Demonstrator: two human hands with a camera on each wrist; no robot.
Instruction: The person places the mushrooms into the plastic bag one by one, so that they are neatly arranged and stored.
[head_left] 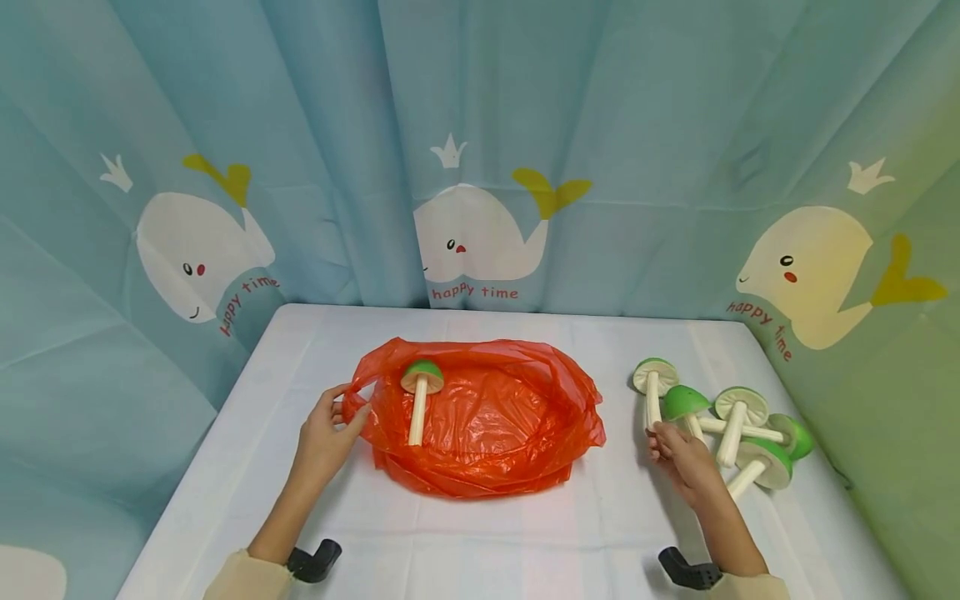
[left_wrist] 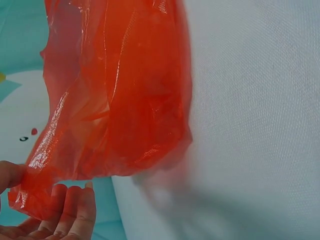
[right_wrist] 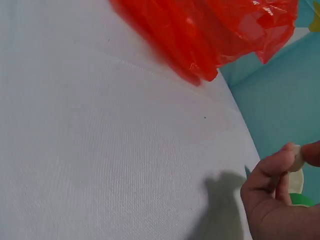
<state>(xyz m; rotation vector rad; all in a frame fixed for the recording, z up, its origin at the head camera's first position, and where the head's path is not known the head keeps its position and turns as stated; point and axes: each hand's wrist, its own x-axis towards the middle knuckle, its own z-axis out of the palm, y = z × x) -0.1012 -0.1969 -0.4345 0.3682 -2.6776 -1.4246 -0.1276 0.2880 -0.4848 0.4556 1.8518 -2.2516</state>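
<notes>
A red plastic bag (head_left: 487,479) lies open on the table, its mouth facing up. Inside it is a toy mushroom (head_left: 417,408) with a green cap and white stem. My left hand (head_left: 330,437) holds the bag's left edge; in the left wrist view the thumb and fingers (left_wrist: 85,210) are around a fold of the film. At the right, my right hand (head_left: 686,462) pinches the lower stem of another toy mushroom (head_left: 653,387), cap pointing away. In the right wrist view only the stem end (right_wrist: 297,159) shows clearly between thumb and finger.
Several more green-capped mushrooms (head_left: 738,425) lie heaped beside and beyond my right hand, some overlapping. The white-covered table (head_left: 525,550) ends at a blue curtain (head_left: 480,83) with whale prints behind and at both sides.
</notes>
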